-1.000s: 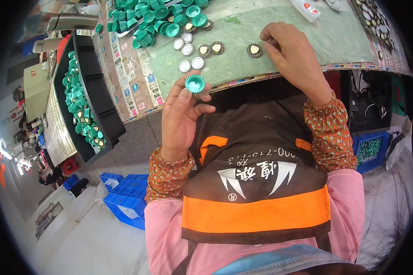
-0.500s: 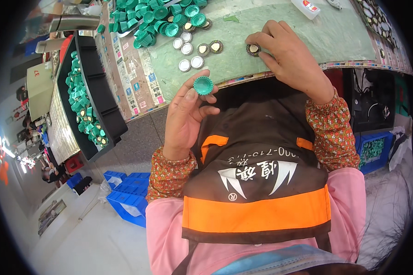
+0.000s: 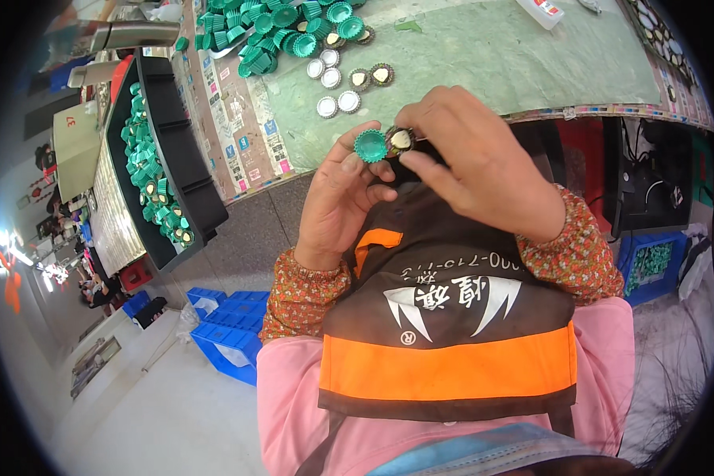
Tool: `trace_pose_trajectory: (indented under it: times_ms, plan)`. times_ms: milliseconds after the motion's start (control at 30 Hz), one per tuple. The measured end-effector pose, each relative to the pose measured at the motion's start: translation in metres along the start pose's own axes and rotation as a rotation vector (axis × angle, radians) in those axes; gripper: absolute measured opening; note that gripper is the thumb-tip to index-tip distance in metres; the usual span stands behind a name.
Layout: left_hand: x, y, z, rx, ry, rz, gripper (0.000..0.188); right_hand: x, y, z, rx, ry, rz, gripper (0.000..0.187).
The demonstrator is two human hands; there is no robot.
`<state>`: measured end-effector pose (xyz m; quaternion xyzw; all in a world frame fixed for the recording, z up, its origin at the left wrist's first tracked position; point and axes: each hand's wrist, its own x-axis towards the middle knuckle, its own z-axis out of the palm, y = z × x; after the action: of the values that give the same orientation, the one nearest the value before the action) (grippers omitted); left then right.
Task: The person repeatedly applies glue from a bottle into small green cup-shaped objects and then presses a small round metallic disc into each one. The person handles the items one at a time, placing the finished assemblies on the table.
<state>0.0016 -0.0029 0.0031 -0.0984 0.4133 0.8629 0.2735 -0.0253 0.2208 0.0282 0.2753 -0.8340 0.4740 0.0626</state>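
Observation:
Between the fingers of my left hand [image 3: 339, 190] is a green fluted paper cup [image 3: 370, 146], its open side facing up. My right hand [image 3: 476, 155] pinches a dark round chocolate [image 3: 401, 140] with a pale heart-shaped piece on top. The chocolate is right beside the cup, at its right rim; whether they touch I cannot tell. On the green mat [image 3: 484, 63] beyond my hands lie two similar heart-topped chocolates [image 3: 382, 74] and several dark rounds with white discs [image 3: 327, 106].
A heap of green paper cups [image 3: 282, 32] lies at the table's far left. Left of the table stands a black crate [image 3: 174, 151] holding filled green cups [image 3: 147, 166]. A white bottle [image 3: 542, 11] lies far right, near a tray of chocolates [image 3: 662, 40]. Blue crates [image 3: 234, 325] sit on the floor.
My right hand has lifted the chocolate off the mat and moved it left and nearer, up to the cup in my left hand. The left hand has shifted slightly right.

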Motion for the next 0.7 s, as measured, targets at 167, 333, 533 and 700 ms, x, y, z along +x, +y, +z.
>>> trace_pose_trajectory:
  times_ms: [167, 333, 533, 700]
  plan:
    - [-0.002, -0.003, 0.003, 0.029, 0.007, -0.009, 0.054, -0.002, -0.009, 0.012, -0.112, 0.013, -0.049, 0.027]
    - [-0.003, -0.006, 0.0, 0.049, -0.015, -0.005, 0.053, -0.005, -0.012, 0.017, -0.128, 0.005, -0.056, 0.029]
    - [-0.005, -0.006, 0.004, 0.1, 0.004, -0.009, 0.051, -0.008, -0.012, 0.02, -0.159, 0.007, -0.063, 0.031]
    - [-0.005, -0.008, 0.002, 0.103, -0.008, -0.015, 0.049, -0.008, -0.012, 0.02, -0.181, 0.009, -0.09, 0.033]
